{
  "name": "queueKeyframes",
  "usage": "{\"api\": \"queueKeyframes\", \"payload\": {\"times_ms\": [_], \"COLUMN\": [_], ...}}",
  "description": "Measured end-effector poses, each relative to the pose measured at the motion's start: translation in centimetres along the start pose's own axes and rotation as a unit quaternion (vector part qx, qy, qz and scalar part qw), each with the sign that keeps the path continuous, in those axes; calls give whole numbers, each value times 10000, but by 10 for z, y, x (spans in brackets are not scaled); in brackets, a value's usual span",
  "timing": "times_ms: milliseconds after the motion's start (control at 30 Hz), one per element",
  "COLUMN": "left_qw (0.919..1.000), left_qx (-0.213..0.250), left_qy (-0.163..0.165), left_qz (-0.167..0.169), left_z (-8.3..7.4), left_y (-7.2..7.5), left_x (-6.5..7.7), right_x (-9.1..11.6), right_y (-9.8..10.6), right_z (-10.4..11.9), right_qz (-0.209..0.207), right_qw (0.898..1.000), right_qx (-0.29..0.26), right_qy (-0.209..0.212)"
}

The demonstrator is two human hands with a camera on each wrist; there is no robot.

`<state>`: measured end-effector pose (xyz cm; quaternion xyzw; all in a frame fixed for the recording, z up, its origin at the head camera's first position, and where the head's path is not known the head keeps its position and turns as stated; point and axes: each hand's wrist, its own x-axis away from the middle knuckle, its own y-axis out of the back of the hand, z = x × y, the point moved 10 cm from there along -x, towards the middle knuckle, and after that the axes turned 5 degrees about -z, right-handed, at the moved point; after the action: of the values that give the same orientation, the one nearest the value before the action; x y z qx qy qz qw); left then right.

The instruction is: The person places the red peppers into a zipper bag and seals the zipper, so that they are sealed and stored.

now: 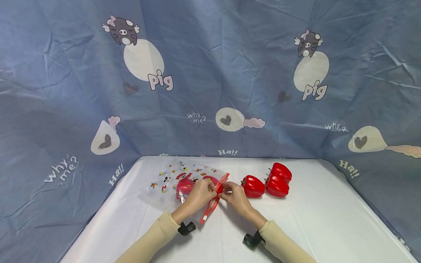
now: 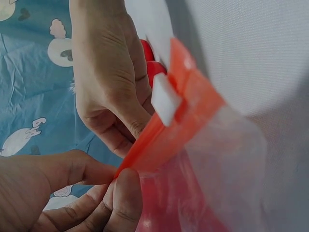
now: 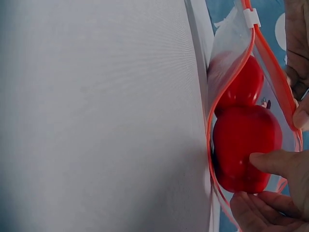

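Note:
A clear zip bag (image 1: pixel 164 199) printed with small cartoon figures lies on the table, its orange-red rim (image 2: pixel 193 111) parted. My left hand (image 1: pixel 198 193) pinches that rim between thumb and fingers. At the mouth, my right hand (image 1: pixel 238 199) holds a red bell pepper (image 3: pixel 246 140), thumb on its side and fingertips at its lower end. Deeper inside sits another red bell pepper (image 3: pixel 244 87). A white slider (image 3: pixel 252 18) is at one end of the zip. Right of the bag lie three more red bell peppers (image 1: pixel 253 187), the nearest one close to my right hand.
A white cloth covers the table (image 1: pixel 315 219). Behind it and along its sides hangs a blue curtain (image 1: pixel 197 54) with pig prints. Dark wrist devices (image 1: pixel 252 240) sit below both hands.

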<state>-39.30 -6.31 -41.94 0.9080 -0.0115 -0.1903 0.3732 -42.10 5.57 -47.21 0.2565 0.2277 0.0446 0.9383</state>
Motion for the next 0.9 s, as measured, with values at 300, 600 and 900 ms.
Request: {"api": "queueKeyframes", "payload": {"times_ms": [300,600,900], "left_qw": [9999,9998,9999], "left_qx": [109,67,51], "left_qy": [89,135,46], "left_qz": [31,111,89], "left_z": [1,2,0], "left_y": [-1,-3,-2], "left_x": [0,1,1], "right_x": [-4,-5,-3], "right_y": [1,-2,-8], "right_z": [-1,-7,-10], "right_qz": [-134,-212,14], "right_qw": [9997,9996,9990], "right_qx": [218,16,-288], "right_qy": [-65,-211,-336]}}
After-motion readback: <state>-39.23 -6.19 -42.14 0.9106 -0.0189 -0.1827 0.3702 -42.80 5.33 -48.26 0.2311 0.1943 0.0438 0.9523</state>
